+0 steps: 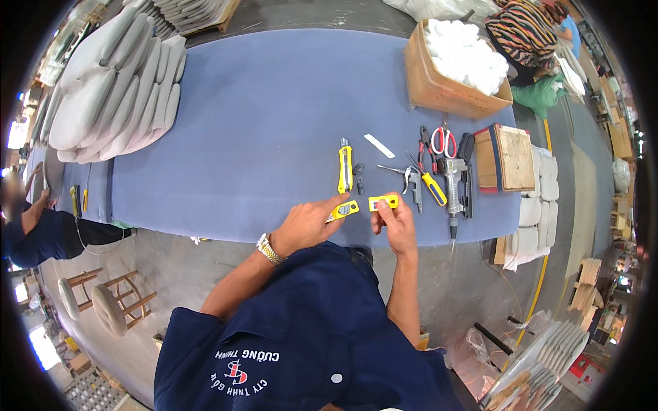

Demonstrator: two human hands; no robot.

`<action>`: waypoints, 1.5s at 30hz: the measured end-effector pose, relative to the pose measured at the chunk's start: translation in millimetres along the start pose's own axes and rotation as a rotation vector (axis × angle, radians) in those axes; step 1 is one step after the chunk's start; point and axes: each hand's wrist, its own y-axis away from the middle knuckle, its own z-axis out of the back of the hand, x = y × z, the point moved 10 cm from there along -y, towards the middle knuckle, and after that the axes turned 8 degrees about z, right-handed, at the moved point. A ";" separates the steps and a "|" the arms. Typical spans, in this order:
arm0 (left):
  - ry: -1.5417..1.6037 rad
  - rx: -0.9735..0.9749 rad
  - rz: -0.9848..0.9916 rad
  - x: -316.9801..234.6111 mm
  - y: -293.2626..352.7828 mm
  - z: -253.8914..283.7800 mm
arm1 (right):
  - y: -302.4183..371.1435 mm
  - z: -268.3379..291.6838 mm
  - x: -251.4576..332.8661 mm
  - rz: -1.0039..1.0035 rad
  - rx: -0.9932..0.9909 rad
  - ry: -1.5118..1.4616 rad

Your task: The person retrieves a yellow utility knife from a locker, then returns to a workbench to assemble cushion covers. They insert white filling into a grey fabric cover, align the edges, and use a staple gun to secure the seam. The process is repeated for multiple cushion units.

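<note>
My left hand [307, 222] is at the near edge of the blue-covered table, fingers closed on a small yellow-and-grey piece [345, 210] with a dark hole at its end. Between thumb and fingers, my right hand [397, 226] pinches a flat yellow piece [383, 203] with a pale window and a dark hole. A yellow utility knife [345, 168] lies just beyond my left fingertips. Beside it are small black parts [359, 179], too small to name. Farther off rests a thin white strip [379, 145].
Right of my hands lie an air blow gun [413, 183], a yellow screwdriver [434, 190], pliers [429, 151], red-handled scissors [444, 142] and a pneumatic tool [454, 181]. A carton [452, 103] of white stuffing stands behind. Grey cushions [113, 89] are piled at left, near another person [41, 226].
</note>
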 end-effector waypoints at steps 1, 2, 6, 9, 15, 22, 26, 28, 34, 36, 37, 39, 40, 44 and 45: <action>-0.007 0.007 0.003 -0.3 1.2 0.6 | -0.6 -6.1 1.9 -0.022 0.034 0.036; -0.011 0.012 0.006 -1.5 1.8 0.6 | -0.6 -11.7 4.3 -0.044 0.069 0.075; -0.031 -0.021 -0.058 -7.6 6.7 -2.9 | 5.2 -26.2 2.3 -0.051 0.161 0.104; -0.038 0.030 -0.038 -10.5 9.5 -13.0 | 12.7 -37.3 -4.4 -0.076 0.193 0.155; -0.020 0.123 -0.016 -23.6 -3.5 -37.9 | 23.3 -22.8 -20.9 -0.076 0.206 0.152; -0.082 0.172 -0.045 -63.7 -30.2 -82.0 | 46.6 23.8 -21.0 -0.175 0.089 -0.013; -0.081 0.222 -0.145 -112.7 -65.9 -110.6 | 51.7 91.9 -24.5 -0.171 -0.080 -0.213; -0.082 0.040 -0.291 -152.2 -84.8 -97.3 | 56.1 152.2 -28.2 -0.106 -0.289 -0.263; 0.009 -0.092 -0.057 -135.3 -130.0 -87.0 | 57.4 324.6 -19.3 0.026 -0.816 -0.271; -0.020 -0.092 -0.033 -116.7 -130.0 -92.8 | 35.0 355.9 -24.7 0.004 -0.851 -0.236; -0.056 -0.097 -0.035 -96.4 -127.3 -103.4 | 22.8 364.4 -33.0 -0.024 -0.852 -0.242; -0.100 -0.137 -0.011 -70.0 -113.7 -111.3 | 1.1 383.7 -55.3 -0.016 -0.867 -0.318; -0.075 -0.134 0.092 -60.1 -110.1 -107.9 | -8.8 390.1 -67.1 -0.036 -0.853 -0.404; -0.002 -0.354 0.387 -2.7 -65.8 -86.8 | 11.1 370.6 -50.9 -0.163 -0.836 -0.237; 0.048 -0.429 0.511 15.1 -53.5 -76.3 | 24.2 371.0 -43.7 -0.160 -0.863 -0.026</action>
